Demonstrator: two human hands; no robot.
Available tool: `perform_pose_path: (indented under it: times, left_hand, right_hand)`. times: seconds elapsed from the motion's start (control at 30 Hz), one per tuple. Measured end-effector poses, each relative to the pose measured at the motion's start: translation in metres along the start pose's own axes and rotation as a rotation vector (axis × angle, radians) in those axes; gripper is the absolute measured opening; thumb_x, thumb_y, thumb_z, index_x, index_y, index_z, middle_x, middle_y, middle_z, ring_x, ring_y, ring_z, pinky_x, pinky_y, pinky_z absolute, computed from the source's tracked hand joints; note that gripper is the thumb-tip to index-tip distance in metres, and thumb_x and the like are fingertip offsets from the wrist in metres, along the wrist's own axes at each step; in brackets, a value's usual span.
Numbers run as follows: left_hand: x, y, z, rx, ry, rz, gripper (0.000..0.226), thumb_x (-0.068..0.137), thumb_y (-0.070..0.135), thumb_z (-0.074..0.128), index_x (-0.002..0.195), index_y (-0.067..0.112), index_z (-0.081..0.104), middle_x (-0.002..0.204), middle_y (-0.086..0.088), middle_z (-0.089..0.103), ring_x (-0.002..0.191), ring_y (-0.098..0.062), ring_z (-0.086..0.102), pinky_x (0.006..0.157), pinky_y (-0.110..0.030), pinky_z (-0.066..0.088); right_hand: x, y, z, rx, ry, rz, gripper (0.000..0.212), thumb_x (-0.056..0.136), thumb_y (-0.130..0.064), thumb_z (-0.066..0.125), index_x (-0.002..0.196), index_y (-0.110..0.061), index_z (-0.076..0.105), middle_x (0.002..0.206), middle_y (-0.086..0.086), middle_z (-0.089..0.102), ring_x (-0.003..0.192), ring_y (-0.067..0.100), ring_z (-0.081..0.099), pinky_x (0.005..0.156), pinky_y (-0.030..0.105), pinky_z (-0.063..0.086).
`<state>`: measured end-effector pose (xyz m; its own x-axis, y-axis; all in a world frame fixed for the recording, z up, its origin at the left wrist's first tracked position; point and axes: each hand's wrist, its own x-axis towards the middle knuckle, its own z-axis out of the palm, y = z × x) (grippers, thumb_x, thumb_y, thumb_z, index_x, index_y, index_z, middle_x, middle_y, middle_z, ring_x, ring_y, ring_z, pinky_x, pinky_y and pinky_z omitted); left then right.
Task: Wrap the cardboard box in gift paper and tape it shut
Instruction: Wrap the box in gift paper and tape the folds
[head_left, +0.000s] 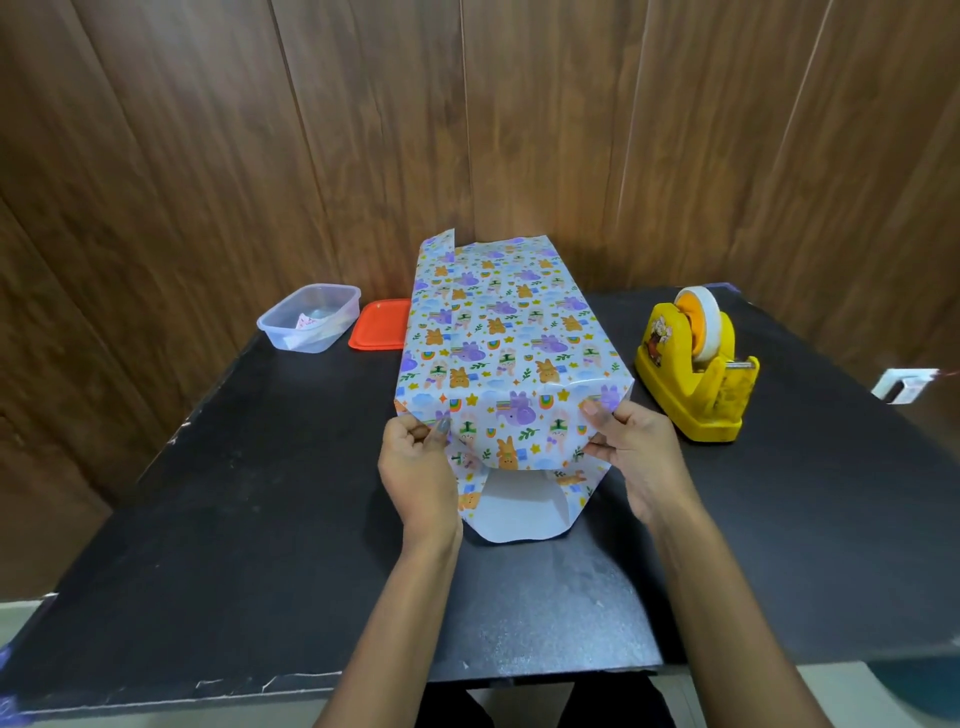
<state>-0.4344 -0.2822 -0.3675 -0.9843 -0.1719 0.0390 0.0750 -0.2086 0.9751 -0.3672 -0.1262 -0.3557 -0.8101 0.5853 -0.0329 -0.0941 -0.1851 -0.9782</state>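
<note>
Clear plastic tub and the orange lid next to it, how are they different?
The clear plastic tub is see-through and deep; the orange lid is opaque and flat. The tub stands open with some paper inside; the lid lies on the black table beside it, its right edge hidden behind the gift paper. Both are rounded rectangles at the table's far left.

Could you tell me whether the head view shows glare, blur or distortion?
Head view: wall panels bow from wide-angle distortion; soft glare on the table near its front edge; the white object at right is smeared; the gift paper is sharp.
</note>
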Motion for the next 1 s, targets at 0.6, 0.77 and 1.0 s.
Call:
perform_pose_path:
  times: [0.6,0.77,1.0]
  left_hand:
    - [0.024,0.037,-0.009,-0.169,-0.105,-0.212,0.018,0.086,0.006,0.064,0.071,0.004,0.054,0.056,0.002,0.066,0.049,-0.009,0.062,0.044,-0.016,0.049]
    - [0.025,0.022,-0.013,-0.157,-0.056,-0.161,0.02,0.087,0.01,0.063,0.07,0.006,0.054,0.069,-0.004,0.061,0.063,-0.017,0.055,0.053,-0.023,0.048]
    - [0.025,0.015,-0.012,-0.18,-0.071,-0.13,0.026,0.088,0.012,0.063,0.066,0.009,0.05,0.071,-0.005,0.059,0.063,-0.015,0.053,0.055,-0.023,0.046]
  right_hand:
    - [0.007,-0.026,0.008,0.102,0.129,0.015,0.022,0.09,-0.018,0.061,0.07,-0.007,0.064,0.058,-0.003,0.069,0.049,0.008,0.064,0.047,0.017,0.052]
    - [0.003,-0.014,-0.013,0.084,0.236,-0.005,0.023,0.093,-0.013,0.055,0.071,-0.009,0.06,0.054,-0.002,0.068,0.048,0.003,0.064,0.052,0.018,0.051]
    - [-0.004,-0.018,-0.006,-0.066,0.063,0.077,0.035,0.091,-0.038,0.055,0.075,-0.009,0.065,0.069,0.004,0.07,0.059,0.012,0.067,0.058,0.024,0.052]
